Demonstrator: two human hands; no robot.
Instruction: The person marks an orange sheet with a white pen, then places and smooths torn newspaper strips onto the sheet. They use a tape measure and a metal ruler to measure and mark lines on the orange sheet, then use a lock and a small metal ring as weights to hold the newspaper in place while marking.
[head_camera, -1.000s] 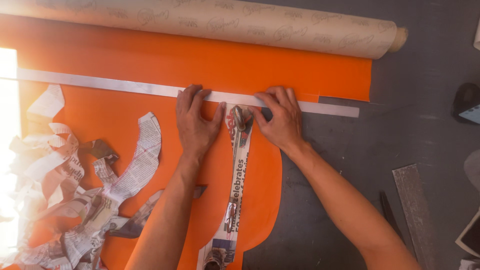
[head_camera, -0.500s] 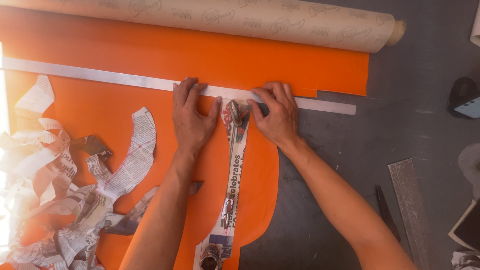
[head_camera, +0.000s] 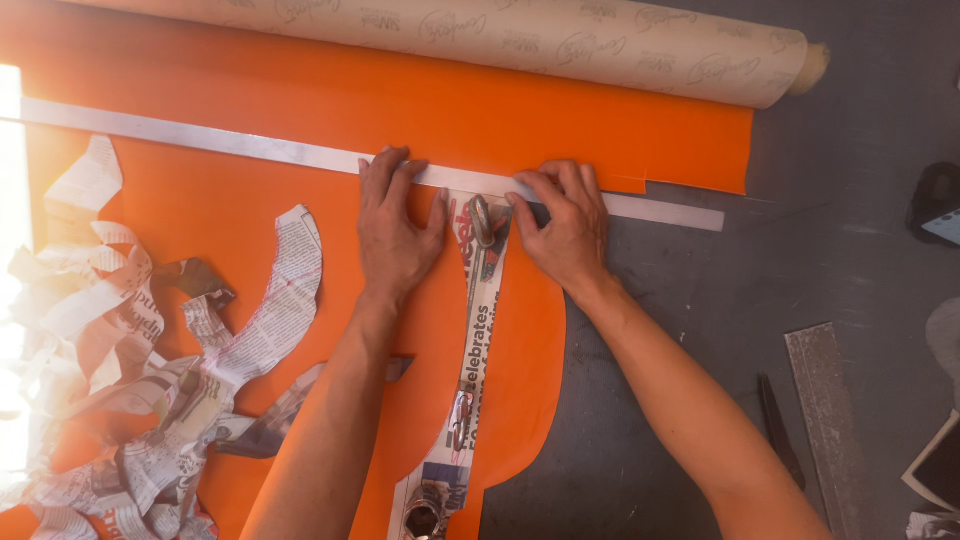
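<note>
Left hand (head_camera: 395, 235) flat on sheet (head_camera: 250, 210) | right hand (head_camera: 565, 230) flat, pinning paper strip (head_camera: 480, 340) at ruler (head_camera: 250, 148), 12 o'clock | risk: strip slips if pressure eases

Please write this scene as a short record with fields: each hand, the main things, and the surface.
left hand: flat on the orange sheet, fingertips at the metal ruler
right hand: fingers pressing the top of the newspaper strip, beside a small metal weight
ruler: lies across the sheet
paper roll: along the far edge
newspaper scraps: piled at left
surface: dark grey table
</note>
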